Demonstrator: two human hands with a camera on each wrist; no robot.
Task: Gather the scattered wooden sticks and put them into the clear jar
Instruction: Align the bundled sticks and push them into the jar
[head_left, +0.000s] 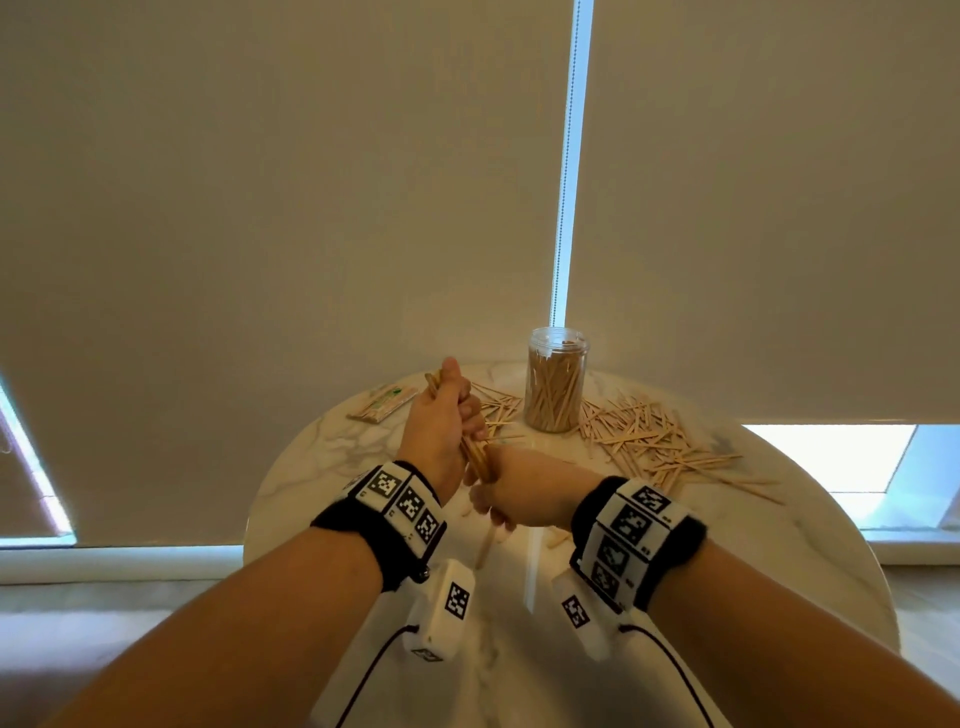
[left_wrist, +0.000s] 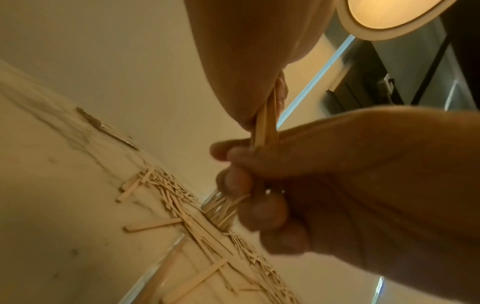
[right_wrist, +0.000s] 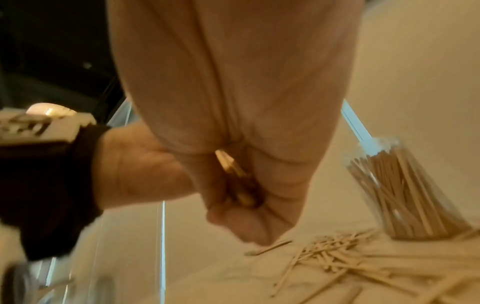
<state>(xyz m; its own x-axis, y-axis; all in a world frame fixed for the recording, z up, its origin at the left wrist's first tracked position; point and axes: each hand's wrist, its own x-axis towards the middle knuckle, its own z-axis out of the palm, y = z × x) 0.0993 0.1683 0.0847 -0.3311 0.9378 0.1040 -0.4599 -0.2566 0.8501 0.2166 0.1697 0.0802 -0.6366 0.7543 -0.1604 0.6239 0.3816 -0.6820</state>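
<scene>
Beige roller blinds (head_left: 311, 208) hang drawn behind a round white marble table (head_left: 779, 545), with a bright slit of daylight between them. At the table's middle, my left hand (head_left: 441, 421) grips a bundle of wooden sticks (head_left: 475, 457), fingers curled tightly around it, the stick tips poking out above my thumb. My right hand (head_left: 511, 493) meets it from below, fingers and thumb closed round the lower end of the same bundle; the left wrist view shows those fingers (left_wrist: 262, 211) wrapped on the sticks just under my left palm. Both hands hold the bundle clear of the tabletop, tilted a little off upright. At the far edge stands the clear jar (head_left: 556, 384), upright and lidless, already packed with sticks standing on end. Loose sticks lie scattered on the marble on both sides of the jar, a small heap (head_left: 496, 410) to its left and a wider spread (head_left: 654, 441) to its right. One stray stick (head_left: 485, 545) lies on the table just below my right hand. Near the table's far left edge rests a flat cellophane packet (head_left: 382, 402) of sticks. Black wristbands with coded white markers (head_left: 400, 499) circle both wrists.
</scene>
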